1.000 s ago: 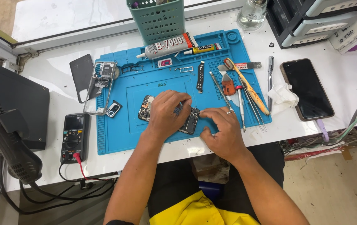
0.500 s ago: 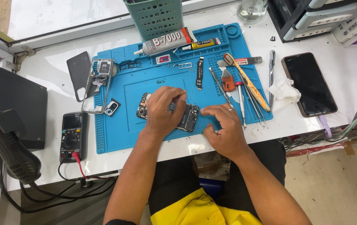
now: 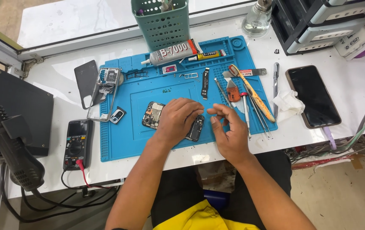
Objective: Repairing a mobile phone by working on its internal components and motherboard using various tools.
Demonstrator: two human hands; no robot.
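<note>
While my left hand (image 3: 178,121) lies flat over the opened phone (image 3: 153,115) on the blue mat (image 3: 123,145), its fingers spread and press down on the board rather than curl round it. One dark end of the phone shows past my fingertips, the other end with the camera parts to the left of my knuckles. My right hand (image 3: 229,132) hovers just right of the phone, thumb and forefinger pinched together; whether they hold anything I cannot tell. Beyond my right fingers lie tweezers (image 3: 247,117) and a yellow-handled tool (image 3: 253,93). Farther right sits a black phone (image 3: 313,96). Left of my left hand sits a multimeter (image 3: 76,142), off the mat.
</note>
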